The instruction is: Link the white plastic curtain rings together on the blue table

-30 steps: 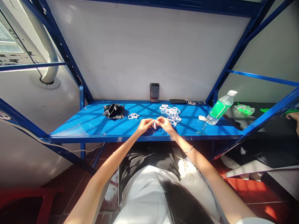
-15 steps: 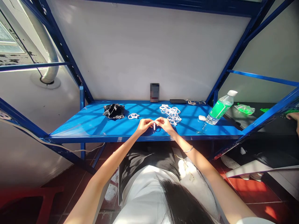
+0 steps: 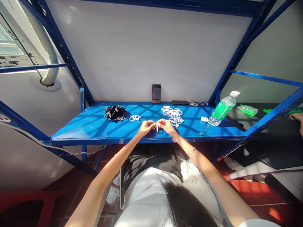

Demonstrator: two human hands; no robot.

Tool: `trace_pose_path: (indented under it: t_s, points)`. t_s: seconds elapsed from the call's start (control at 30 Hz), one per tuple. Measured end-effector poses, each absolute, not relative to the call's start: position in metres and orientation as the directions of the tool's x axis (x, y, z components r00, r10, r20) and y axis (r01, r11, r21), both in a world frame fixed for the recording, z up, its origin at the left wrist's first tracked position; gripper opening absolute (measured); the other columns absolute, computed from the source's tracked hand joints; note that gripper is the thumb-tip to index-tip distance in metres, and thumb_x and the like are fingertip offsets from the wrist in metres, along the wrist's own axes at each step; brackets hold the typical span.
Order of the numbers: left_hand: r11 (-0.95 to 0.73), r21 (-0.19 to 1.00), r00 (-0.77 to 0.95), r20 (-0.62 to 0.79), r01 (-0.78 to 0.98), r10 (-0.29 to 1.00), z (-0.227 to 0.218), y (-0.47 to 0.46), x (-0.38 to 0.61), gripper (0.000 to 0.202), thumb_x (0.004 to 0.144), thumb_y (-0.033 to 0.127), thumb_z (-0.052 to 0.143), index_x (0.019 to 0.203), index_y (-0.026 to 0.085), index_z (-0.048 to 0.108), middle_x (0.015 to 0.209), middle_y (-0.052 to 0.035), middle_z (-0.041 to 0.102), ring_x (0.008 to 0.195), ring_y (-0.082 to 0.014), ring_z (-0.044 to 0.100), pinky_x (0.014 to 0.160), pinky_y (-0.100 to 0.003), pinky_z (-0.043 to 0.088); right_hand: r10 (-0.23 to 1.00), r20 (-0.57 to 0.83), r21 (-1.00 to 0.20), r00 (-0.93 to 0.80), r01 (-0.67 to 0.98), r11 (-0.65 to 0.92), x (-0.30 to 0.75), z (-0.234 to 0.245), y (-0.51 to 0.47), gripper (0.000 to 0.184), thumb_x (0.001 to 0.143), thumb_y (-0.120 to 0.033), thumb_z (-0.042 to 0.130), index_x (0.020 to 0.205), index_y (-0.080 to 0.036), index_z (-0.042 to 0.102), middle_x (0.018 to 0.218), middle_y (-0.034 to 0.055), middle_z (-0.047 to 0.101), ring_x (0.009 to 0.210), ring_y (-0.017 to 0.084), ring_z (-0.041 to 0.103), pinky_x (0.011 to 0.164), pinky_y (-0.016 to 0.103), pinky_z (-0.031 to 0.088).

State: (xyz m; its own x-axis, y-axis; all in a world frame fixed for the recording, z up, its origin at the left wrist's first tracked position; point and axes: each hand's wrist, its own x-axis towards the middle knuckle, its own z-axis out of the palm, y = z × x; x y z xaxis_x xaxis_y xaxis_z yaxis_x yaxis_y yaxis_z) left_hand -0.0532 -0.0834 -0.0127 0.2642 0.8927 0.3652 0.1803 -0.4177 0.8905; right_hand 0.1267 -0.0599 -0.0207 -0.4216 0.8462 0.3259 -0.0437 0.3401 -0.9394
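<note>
My left hand (image 3: 146, 126) and my right hand (image 3: 167, 125) meet over the front of the blue shelf (image 3: 94, 127). Both pinch one small white ring piece (image 3: 157, 127) between their fingertips. A heap of white rings (image 3: 173, 114) lies just behind my right hand. A smaller cluster of white rings (image 3: 135, 118) lies behind my left hand, beside a crumpled black bag (image 3: 115, 112).
A green-labelled water bottle (image 3: 222, 109) leans at the shelf's right end, next to a small white case (image 3: 204, 119). A dark phone (image 3: 180, 102) and a small upright box (image 3: 156, 93) stand by the wall. Another person's hand (image 3: 297, 117) shows at the right edge.
My fingers have shifted slightly on the white ring piece; both hands stay in the same spot. The view has barely moved.
</note>
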Motion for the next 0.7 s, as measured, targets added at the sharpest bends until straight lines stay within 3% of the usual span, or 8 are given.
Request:
trace_pose_path:
  t_s: [0.4,0.7]
  points:
    - [-0.417,0.897,0.219,0.381,0.148,0.898,-0.0154,-0.0819,-0.0518,0.047,0.072,0.058,0.069,0.082,0.012,0.07,0.079,-0.0082,0.071,0.072,-0.0201,0.067,0.065,-0.029,0.057,0.841,0.356,-0.927,-0.408,-0.037,0.374,0.1271,-0.0175,-0.0639,0.035,0.074,-0.049,0.071,0.085,-0.017,0.063,0.078,0.0016,0.064,0.074,0.015,0.061,0.073,0.03,0.05]
    - [-0.477,0.849,0.152,0.453,0.227,0.878,-0.013,-0.0837,-0.0526,0.042,0.075,0.055,0.067,0.08,0.013,0.068,0.082,-0.0077,0.068,0.074,-0.0177,0.064,0.058,-0.024,0.052,0.823,0.391,-0.906,-0.412,-0.017,0.423,0.1264,-0.0145,-0.0659,0.032,0.079,-0.048,0.066,0.085,-0.017,0.065,0.075,0.0012,0.062,0.07,0.014,0.058,0.069,0.029,0.049]
